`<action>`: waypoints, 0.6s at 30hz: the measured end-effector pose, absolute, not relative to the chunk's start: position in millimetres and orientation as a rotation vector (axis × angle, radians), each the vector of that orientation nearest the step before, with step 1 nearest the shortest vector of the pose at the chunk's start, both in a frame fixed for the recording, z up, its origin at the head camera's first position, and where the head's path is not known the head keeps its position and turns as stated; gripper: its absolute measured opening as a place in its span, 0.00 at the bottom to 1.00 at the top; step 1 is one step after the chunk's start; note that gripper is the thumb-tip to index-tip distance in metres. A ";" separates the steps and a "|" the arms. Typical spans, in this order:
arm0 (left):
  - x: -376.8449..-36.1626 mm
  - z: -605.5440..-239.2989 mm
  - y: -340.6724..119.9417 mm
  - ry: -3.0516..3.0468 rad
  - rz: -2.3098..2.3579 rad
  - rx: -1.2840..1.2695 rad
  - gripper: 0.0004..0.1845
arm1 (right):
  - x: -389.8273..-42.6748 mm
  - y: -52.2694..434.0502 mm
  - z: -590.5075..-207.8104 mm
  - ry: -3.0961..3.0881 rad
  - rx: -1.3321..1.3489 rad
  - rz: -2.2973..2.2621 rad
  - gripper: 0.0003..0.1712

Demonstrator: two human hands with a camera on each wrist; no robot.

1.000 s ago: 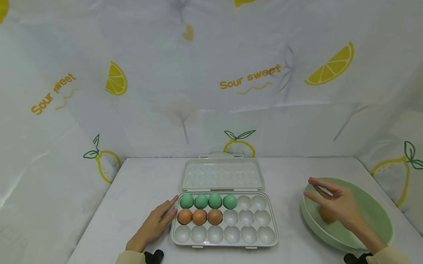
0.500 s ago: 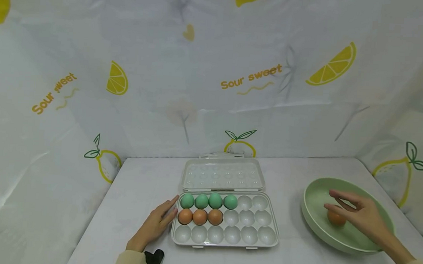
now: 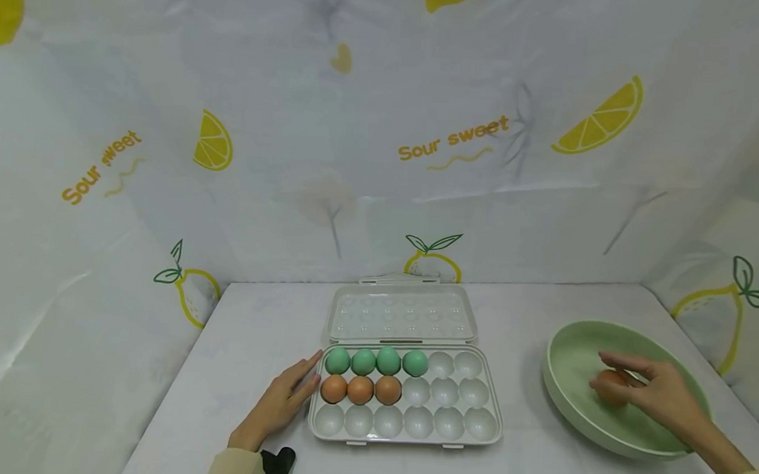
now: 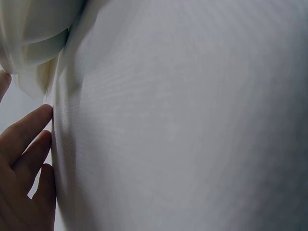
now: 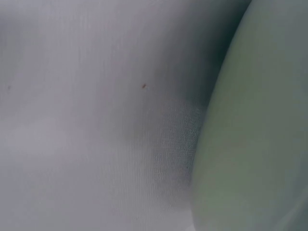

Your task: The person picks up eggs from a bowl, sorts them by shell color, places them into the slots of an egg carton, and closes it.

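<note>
bowl [image 3: 573,347]: round, smooth, pale green
egg [image 3: 608,386]: brown, touched by loosely curled right hand [image 3: 664,399]
left hand [image 3: 281,402]: flat, rested against tray [image 3: 491,432]

right hand [image 3: 664,399] hides part of brown egg [image 3: 608,385]; grip unclear.
</note>
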State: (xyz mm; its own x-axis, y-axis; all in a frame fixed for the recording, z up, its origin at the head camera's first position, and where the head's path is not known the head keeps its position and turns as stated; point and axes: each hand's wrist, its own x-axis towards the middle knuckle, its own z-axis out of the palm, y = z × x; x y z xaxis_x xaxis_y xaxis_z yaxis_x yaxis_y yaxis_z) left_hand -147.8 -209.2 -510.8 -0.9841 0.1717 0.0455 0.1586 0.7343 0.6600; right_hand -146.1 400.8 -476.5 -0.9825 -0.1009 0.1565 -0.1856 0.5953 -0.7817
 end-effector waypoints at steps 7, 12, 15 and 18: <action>-147.5 -509.1 -208.7 2.901 1.113 0.275 0.28 | -152.0 399.5 -489.1 -2.782 0.383 1.057 0.34; -148.3 -509.4 -208.3 2.901 1.120 0.279 0.28 | -154.5 398.0 -492.8 -2.798 0.425 0.981 0.35; -148.4 -509.9 -208.3 2.904 1.115 0.275 0.28 | -154.0 397.4 -492.0 -2.831 0.391 0.967 0.36; -148.2 -509.9 -208.4 2.905 1.115 0.273 0.28 | -153.7 396.4 -489.5 -2.888 0.342 0.959 0.36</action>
State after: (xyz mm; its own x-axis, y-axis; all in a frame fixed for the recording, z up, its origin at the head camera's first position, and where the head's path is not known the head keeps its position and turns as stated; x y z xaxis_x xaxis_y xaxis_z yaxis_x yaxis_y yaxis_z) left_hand -148.2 -208.4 -509.9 -0.9845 0.1693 0.0452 0.1561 0.7300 0.6654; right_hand -153.7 396.4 -489.5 -0.9719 -0.1857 0.1449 -0.2355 0.7791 -0.5810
